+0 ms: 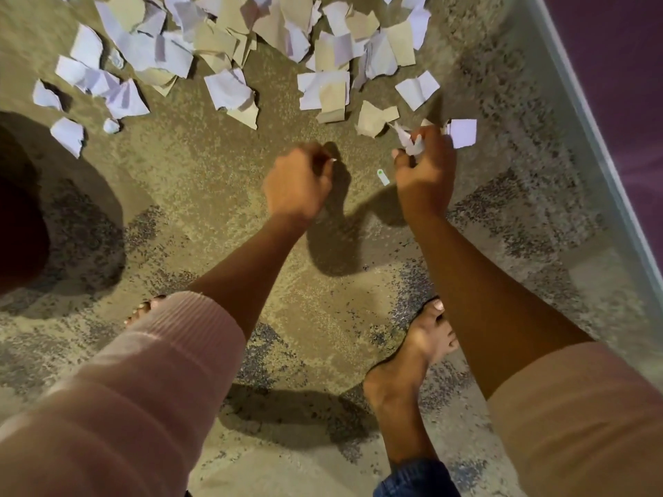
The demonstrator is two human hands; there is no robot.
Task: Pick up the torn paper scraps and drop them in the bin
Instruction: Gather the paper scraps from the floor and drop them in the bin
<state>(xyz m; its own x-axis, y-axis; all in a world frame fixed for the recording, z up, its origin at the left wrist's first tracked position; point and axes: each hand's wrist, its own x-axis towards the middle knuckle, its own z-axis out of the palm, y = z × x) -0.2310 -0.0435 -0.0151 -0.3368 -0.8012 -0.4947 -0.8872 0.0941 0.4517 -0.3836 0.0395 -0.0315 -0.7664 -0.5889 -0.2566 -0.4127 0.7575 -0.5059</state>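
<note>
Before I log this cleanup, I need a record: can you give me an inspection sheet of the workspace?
Surface: speckled floor.
Job's things: scraps heaped ahead; dark round shape at left edge, perhaps the bin.
Clutter: small white-green tag between the hands.
Hands: right hand grips scraps; left hand curled, contents unclear.
Cables: nothing seen.
Surroundings: pale ledge and purple wall on the right.

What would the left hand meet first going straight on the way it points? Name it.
The left hand would cross bare floor, then probably reach the beige scrap just ahead; its height above the floor is unclear.
</note>
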